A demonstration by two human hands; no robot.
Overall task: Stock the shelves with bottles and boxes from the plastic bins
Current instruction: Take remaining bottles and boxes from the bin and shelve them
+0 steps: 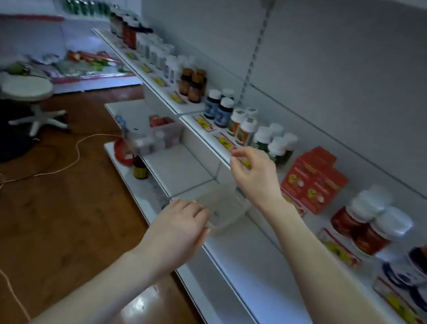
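Clear plastic bin (228,207) sits on the lower shelf (243,251), its near rim gripped by the left hand (180,224); the right hand (253,171) hovers above it, loosely curled, empty.

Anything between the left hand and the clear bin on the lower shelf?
Nothing visible. The left hand is already at the clear bin's near rim. The right hand hangs higher, by the upper shelf edge, not in between.
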